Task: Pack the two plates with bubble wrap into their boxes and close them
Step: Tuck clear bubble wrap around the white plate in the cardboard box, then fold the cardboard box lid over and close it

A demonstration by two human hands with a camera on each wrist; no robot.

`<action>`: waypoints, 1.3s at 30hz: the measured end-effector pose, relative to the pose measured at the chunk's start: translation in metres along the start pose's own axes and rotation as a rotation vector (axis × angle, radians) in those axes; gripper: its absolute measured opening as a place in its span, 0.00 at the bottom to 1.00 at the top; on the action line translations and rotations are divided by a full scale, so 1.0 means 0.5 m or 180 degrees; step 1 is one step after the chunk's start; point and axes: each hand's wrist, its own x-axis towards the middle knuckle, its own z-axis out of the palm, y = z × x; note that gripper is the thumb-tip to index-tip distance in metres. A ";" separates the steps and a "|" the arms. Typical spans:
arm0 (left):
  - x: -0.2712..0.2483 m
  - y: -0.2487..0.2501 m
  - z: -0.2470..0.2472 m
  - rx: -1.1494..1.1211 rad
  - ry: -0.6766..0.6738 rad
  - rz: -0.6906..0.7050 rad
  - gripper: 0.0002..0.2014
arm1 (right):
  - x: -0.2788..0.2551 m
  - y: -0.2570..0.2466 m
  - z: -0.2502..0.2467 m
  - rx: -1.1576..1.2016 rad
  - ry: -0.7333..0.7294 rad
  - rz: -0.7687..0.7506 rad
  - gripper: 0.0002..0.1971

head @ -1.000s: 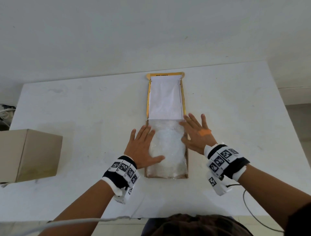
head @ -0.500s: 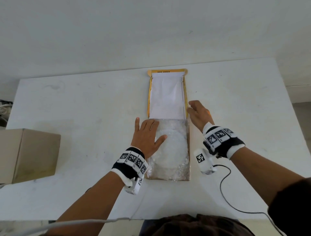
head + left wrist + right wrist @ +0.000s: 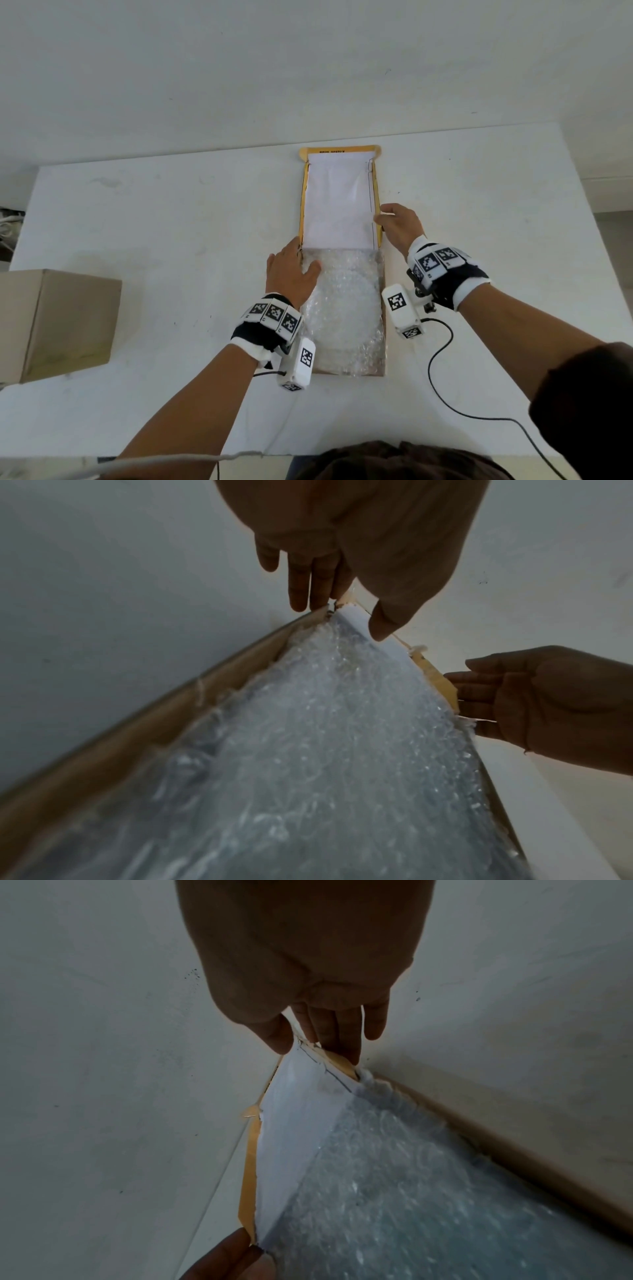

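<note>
The plate [image 3: 346, 308], under bubble wrap [image 3: 356, 356], lay in the open box [image 3: 384, 342] nearest the person. The left hand [image 3: 291, 270] rested flat, fingers straight, on the box's left wall, thumb on the wrap. Farther on, the right hand [image 3: 399, 224] pinched the lid's [image 3: 337, 202] right edge. A closed box [image 3: 58, 322] sat far left.

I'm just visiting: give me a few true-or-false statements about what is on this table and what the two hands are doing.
1. The flat brown cardboard box lies open, its white-lined lid folded back. True.
2. Clear bubble wrap fills the box's tray. True.
3. The right hand rests flat on the bubble wrap. False: it holds the lid's right edge.
4. The left hand is lifted off the table. False: it rests at the tray's left edge.
5. A plain closed cardboard box sits at the far left. True.
</note>
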 end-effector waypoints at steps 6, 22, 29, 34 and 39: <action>-0.019 0.012 -0.009 -0.0198 -0.0065 -0.0070 0.30 | -0.011 -0.006 -0.006 0.0416 -0.0089 0.0121 0.24; -0.071 0.000 -0.060 -0.0938 -0.0033 -0.0052 0.31 | -0.178 -0.018 -0.023 0.1051 -0.0173 -0.0377 0.30; -0.124 -0.011 -0.071 -0.1106 0.0138 0.0166 0.29 | -0.264 0.010 -0.014 0.1182 -0.0110 -0.0420 0.34; -0.141 -0.048 -0.074 -0.1601 0.0300 0.0116 0.24 | -0.312 0.040 0.001 0.0987 0.0097 -0.0332 0.32; -0.178 -0.066 -0.074 -0.1604 0.0438 0.0324 0.23 | -0.376 0.073 0.012 0.1320 0.0159 -0.0417 0.18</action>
